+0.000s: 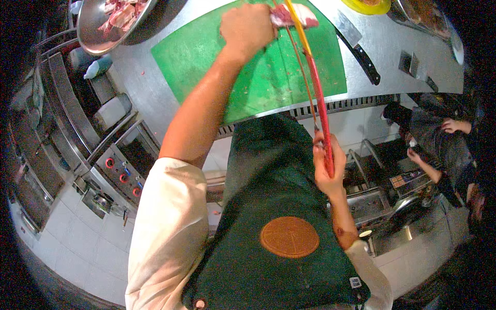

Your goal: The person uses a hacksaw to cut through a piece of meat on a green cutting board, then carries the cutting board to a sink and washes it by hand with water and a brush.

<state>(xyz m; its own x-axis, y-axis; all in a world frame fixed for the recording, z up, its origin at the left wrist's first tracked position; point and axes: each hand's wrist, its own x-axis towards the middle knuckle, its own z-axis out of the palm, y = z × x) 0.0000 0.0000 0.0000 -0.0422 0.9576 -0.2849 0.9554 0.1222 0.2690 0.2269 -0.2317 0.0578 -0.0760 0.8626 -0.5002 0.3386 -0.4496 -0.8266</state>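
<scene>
Meat piece: a pink raw meat piece (pixel 293 15) sits at the far edge of the green cutting board (pixel 206 57), under the left hand.
Left hand: the left hand (pixel 247 26) presses on the meat, its grip closed over the near end of it.
Right hand: the right hand (pixel 328 164), held close to the dark green apron (pixel 268 196), has its grip clamped on the lower end of a long red and yellow rod (pixel 318 93) that runs up to the meat; a thinner metal skewer (pixel 305 77) lies alongside it.
Surface: the steel surface (pixel 382 46) carries the board, a cleaver (pixel 356 46) to its right and a yellow dish (pixel 368 5).
Bowl: a steel bowl (pixel 98 41) of cut meat stands at the upper left.
Other person: a person's hands (pixel 454 125) are at work on the right.
</scene>
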